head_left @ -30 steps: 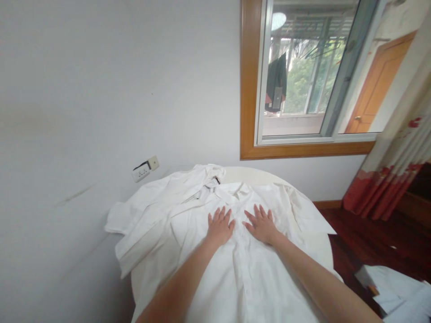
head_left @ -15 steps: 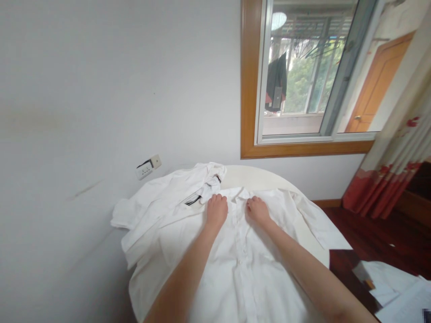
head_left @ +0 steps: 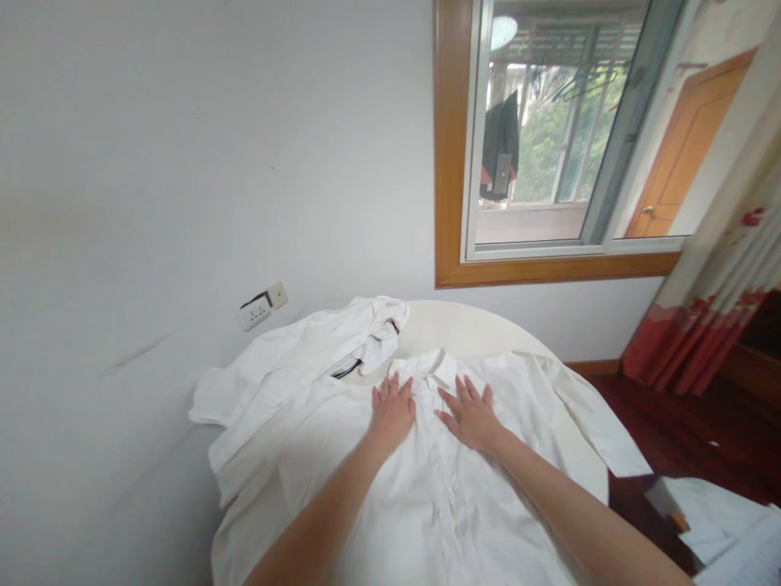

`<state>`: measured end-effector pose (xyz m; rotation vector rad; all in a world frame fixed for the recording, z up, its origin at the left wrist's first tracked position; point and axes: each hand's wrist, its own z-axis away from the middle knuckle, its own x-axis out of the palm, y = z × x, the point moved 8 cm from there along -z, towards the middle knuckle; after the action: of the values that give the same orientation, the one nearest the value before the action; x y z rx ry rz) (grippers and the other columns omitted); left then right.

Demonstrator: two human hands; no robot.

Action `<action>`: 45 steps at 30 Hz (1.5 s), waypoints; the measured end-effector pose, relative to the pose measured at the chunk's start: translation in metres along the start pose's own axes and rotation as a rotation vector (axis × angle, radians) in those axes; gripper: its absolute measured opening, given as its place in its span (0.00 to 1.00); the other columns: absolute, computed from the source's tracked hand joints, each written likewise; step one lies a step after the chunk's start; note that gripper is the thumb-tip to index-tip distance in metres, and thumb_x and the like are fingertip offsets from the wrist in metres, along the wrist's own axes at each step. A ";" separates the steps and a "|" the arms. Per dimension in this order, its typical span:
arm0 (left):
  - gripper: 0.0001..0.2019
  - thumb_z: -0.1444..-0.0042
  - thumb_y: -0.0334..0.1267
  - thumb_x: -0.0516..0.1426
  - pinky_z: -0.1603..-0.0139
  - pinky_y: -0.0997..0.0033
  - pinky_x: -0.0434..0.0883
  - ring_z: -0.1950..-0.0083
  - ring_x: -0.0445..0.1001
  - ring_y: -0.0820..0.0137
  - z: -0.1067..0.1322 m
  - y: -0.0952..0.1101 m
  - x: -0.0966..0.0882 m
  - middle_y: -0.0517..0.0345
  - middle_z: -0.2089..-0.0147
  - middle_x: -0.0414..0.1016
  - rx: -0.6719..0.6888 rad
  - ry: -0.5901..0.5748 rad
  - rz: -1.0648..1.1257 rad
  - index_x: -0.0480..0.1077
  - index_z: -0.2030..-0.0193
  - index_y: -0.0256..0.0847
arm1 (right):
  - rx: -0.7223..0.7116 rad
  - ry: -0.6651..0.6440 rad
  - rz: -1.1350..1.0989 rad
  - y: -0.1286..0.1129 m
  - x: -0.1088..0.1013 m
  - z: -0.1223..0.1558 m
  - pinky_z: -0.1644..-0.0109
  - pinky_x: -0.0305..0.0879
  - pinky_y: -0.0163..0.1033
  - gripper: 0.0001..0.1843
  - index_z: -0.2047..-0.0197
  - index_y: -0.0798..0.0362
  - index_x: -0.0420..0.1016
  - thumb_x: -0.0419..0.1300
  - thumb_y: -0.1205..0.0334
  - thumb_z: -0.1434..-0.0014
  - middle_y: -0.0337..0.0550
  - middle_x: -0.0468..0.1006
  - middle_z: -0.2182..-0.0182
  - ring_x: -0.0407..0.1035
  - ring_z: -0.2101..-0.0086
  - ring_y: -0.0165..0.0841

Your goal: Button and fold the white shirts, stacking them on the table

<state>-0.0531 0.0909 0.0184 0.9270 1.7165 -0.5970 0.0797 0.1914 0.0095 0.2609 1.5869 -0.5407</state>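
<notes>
A white button-up shirt (head_left: 427, 505) lies spread front-up, its collar toward the wall and its button strip running down the middle. My left hand (head_left: 392, 413) rests on the shirt just left of the strip below the collar, fingers spread. To the right of the strip, my right hand (head_left: 471, 413) lies flat on the cloth with its fingers apart. One sleeve (head_left: 598, 415) stretches out over the table's right edge. Beyond my left hand, more white clothing (head_left: 293, 358) lies crumpled, with a dark strip showing at its opening.
The round white table (head_left: 469, 321) stands against the wall. A wall socket (head_left: 255, 312) sits behind the clothing. At right are a wood-framed window (head_left: 448, 163) and a red-and-cream curtain (head_left: 683, 325). More white cloth (head_left: 726, 521) lies low at the right.
Both hands have moved slightly down from the collar area, and their curled fingers have opened out flat on the shirt. The collar now shows more fully.
</notes>
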 end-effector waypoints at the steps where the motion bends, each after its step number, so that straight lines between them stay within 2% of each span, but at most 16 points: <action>1: 0.23 0.39 0.38 0.47 0.35 0.44 0.51 0.32 0.52 0.54 0.002 0.004 0.002 0.50 0.32 0.55 0.020 -0.008 0.004 0.60 0.36 0.48 | 0.009 0.003 0.002 0.003 -0.001 0.003 0.40 0.25 0.68 0.36 0.32 0.38 0.48 0.34 0.35 0.38 0.51 0.39 0.31 0.30 0.34 0.51; 6: 0.23 0.38 0.40 0.46 0.32 0.49 0.47 0.30 0.48 0.57 -0.004 0.025 0.003 0.51 0.32 0.56 0.062 0.039 0.023 0.61 0.37 0.45 | 0.052 -0.005 -0.016 0.021 -0.007 0.003 0.41 0.32 0.69 0.36 0.33 0.40 0.52 0.38 0.35 0.39 0.55 0.45 0.32 0.34 0.34 0.53; 10: 0.23 0.39 0.39 0.46 0.32 0.56 0.50 0.30 0.49 0.59 -0.013 0.033 0.005 0.50 0.32 0.55 0.062 0.056 0.046 0.61 0.37 0.42 | 0.024 0.108 0.031 0.021 -0.018 -0.007 0.37 0.34 0.61 0.30 0.36 0.46 0.60 0.41 0.43 0.36 0.56 0.53 0.35 0.40 0.35 0.48; 13: 0.23 0.39 0.39 0.47 0.32 0.54 0.49 0.31 0.50 0.58 -0.014 0.025 0.004 0.51 0.31 0.55 0.031 0.055 0.042 0.61 0.37 0.44 | -0.047 0.164 0.042 0.010 -0.016 -0.015 0.35 0.37 0.51 0.27 0.35 0.48 0.58 0.40 0.50 0.34 0.53 0.58 0.37 0.46 0.36 0.41; 15: 0.23 0.39 0.39 0.47 0.32 0.54 0.49 0.31 0.51 0.59 -0.014 0.018 0.003 0.51 0.31 0.55 0.023 0.040 0.038 0.61 0.37 0.45 | -0.060 0.161 0.029 0.006 -0.009 -0.019 0.35 0.38 0.49 0.28 0.33 0.47 0.53 0.38 0.51 0.33 0.52 0.57 0.36 0.46 0.36 0.39; 19: 0.23 0.38 0.41 0.47 0.33 0.54 0.50 0.31 0.52 0.59 -0.016 0.008 0.004 0.55 0.31 0.54 0.044 -0.024 0.038 0.60 0.36 0.49 | -0.058 0.113 0.036 0.006 0.002 -0.023 0.34 0.34 0.52 0.30 0.31 0.47 0.48 0.36 0.48 0.33 0.51 0.53 0.34 0.40 0.34 0.40; 23: 0.23 0.37 0.44 0.45 0.34 0.46 0.49 0.31 0.52 0.57 -0.018 0.001 0.008 0.56 0.30 0.51 0.056 -0.055 0.028 0.57 0.35 0.52 | -0.041 0.057 0.035 0.007 0.003 -0.022 0.35 0.29 0.56 0.31 0.31 0.43 0.46 0.38 0.45 0.34 0.50 0.47 0.32 0.36 0.33 0.42; 27: 0.25 0.38 0.47 0.46 0.35 0.45 0.51 0.32 0.54 0.57 -0.017 -0.007 0.003 0.54 0.31 0.53 0.126 -0.028 0.055 0.55 0.34 0.50 | -0.037 0.020 0.001 0.006 0.002 -0.020 0.36 0.27 0.60 0.32 0.31 0.39 0.47 0.40 0.41 0.36 0.48 0.47 0.32 0.33 0.33 0.45; 29: 0.24 0.39 0.41 0.49 0.34 0.52 0.53 0.34 0.57 0.60 -0.014 -0.012 -0.010 0.51 0.34 0.59 0.151 0.037 0.092 0.58 0.36 0.46 | -0.044 0.069 -0.048 0.009 -0.005 -0.019 0.36 0.30 0.57 0.30 0.33 0.39 0.52 0.40 0.42 0.36 0.46 0.52 0.33 0.38 0.34 0.43; 31: 0.20 0.40 0.35 0.49 0.36 0.58 0.57 0.39 0.61 0.63 -0.011 -0.017 -0.021 0.51 0.41 0.67 0.172 0.077 0.121 0.64 0.41 0.44 | -0.047 0.139 -0.120 0.018 -0.013 -0.018 0.36 0.40 0.49 0.27 0.37 0.44 0.62 0.37 0.48 0.34 0.45 0.64 0.39 0.50 0.37 0.40; 33: 0.16 0.41 0.32 0.49 0.40 0.61 0.61 0.45 0.65 0.64 -0.007 -0.021 -0.027 0.52 0.50 0.72 0.169 0.061 0.121 0.70 0.49 0.44 | -0.031 0.197 -0.166 0.033 -0.021 -0.019 0.40 0.49 0.41 0.27 0.45 0.50 0.72 0.36 0.54 0.33 0.46 0.73 0.46 0.61 0.44 0.37; 35: 0.14 0.41 0.32 0.49 0.44 0.62 0.63 0.49 0.66 0.64 -0.003 -0.024 -0.027 0.52 0.54 0.72 0.126 0.032 0.091 0.71 0.52 0.43 | 0.008 0.239 -0.159 0.049 -0.027 -0.020 0.43 0.53 0.37 0.26 0.50 0.53 0.75 0.39 0.56 0.34 0.47 0.76 0.51 0.66 0.49 0.36; 38: 0.15 0.41 0.32 0.48 0.44 0.62 0.63 0.49 0.66 0.64 0.002 -0.027 -0.024 0.51 0.54 0.72 0.050 0.042 0.038 0.71 0.51 0.41 | 0.091 0.269 -0.081 0.067 -0.027 -0.023 0.42 0.52 0.38 0.24 0.48 0.55 0.74 0.42 0.58 0.36 0.49 0.74 0.48 0.64 0.47 0.38; 40: 0.17 0.40 0.33 0.47 0.42 0.61 0.62 0.47 0.66 0.63 0.006 -0.025 -0.020 0.49 0.51 0.72 0.026 0.055 0.005 0.70 0.48 0.39 | 0.141 0.269 0.002 0.071 -0.021 -0.024 0.38 0.46 0.43 0.24 0.43 0.54 0.70 0.43 0.57 0.36 0.52 0.68 0.42 0.58 0.42 0.40; 42: 0.19 0.38 0.36 0.46 0.39 0.54 0.58 0.41 0.63 0.60 0.010 -0.026 -0.014 0.47 0.44 0.69 -0.023 0.061 -0.031 0.68 0.44 0.41 | 0.186 0.235 0.063 0.072 -0.012 -0.025 0.36 0.39 0.52 0.27 0.37 0.50 0.62 0.44 0.52 0.36 0.52 0.58 0.36 0.49 0.37 0.45; 45: 0.22 0.38 0.46 0.45 0.38 0.36 0.51 0.34 0.54 0.52 0.014 -0.035 -0.003 0.47 0.34 0.58 -0.142 0.020 -0.049 0.62 0.38 0.49 | 0.215 0.128 0.073 0.073 0.002 -0.028 0.39 0.33 0.65 0.31 0.33 0.42 0.53 0.40 0.42 0.36 0.51 0.48 0.33 0.39 0.35 0.50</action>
<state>-0.0735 0.0593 0.0155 0.7949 1.7792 -0.4918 0.0898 0.2674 -0.0057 0.5229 1.6367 -0.6493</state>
